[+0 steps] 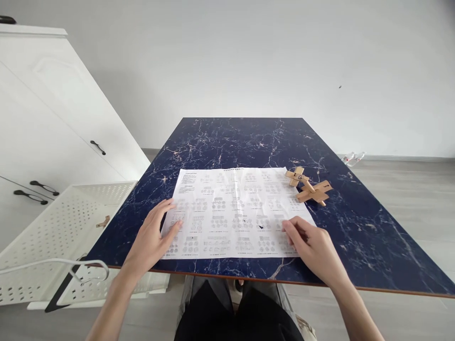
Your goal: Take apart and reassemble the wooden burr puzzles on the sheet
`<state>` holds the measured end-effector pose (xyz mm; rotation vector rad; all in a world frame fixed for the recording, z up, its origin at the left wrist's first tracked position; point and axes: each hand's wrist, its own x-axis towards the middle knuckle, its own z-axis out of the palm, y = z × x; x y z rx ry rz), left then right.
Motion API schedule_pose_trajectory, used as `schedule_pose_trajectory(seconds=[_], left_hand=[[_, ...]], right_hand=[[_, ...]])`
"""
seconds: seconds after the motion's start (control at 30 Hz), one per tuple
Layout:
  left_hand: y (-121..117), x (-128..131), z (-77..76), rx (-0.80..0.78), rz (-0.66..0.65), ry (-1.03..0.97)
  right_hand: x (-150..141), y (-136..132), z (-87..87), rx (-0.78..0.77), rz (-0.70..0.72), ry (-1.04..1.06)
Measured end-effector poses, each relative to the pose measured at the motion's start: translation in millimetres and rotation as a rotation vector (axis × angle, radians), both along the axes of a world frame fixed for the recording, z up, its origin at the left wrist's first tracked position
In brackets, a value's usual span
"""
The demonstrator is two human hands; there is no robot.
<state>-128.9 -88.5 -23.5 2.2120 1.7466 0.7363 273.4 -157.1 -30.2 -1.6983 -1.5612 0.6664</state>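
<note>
A large creased paper sheet (227,208) with rows of small printed diagrams lies flat on the dark blue marbled table (234,142). My left hand (152,234) rests at the sheet's left edge, fingers and thumb spread apart on it. Over the sheet's lower right part is my right hand (313,244), its fingers curled and pressed against the paper; whether they pinch anything is hidden. Beyond the right hand, wooden puzzle pieces (313,192) joined in cross shapes and marked with letters sit at the sheet's upper right edge, partly over it.
White cabinets (71,118) with black handles stand at the left. Below them is a white perforated basket (64,227) with a small wooden piece (103,221) in it. A white cable (53,263) loops near the table's left corner. Plastic bottles (353,158) lie on the floor by the wall.
</note>
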Motion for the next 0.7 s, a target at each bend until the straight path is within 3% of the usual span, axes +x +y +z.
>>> schedule_pose_trajectory(seconds=[0.27,0.7], left_hand=[[-8.4,2.1,-4.4,0.035,0.026,0.014],[-11.5,6.4,-0.5,0.0,0.046,-0.007]], right_hand=[[0.7,-1.0,-10.9,-0.014,-0.019,-0.047],[-0.1,-1.1,-5.9,0.002,-0.022,-0.049]])
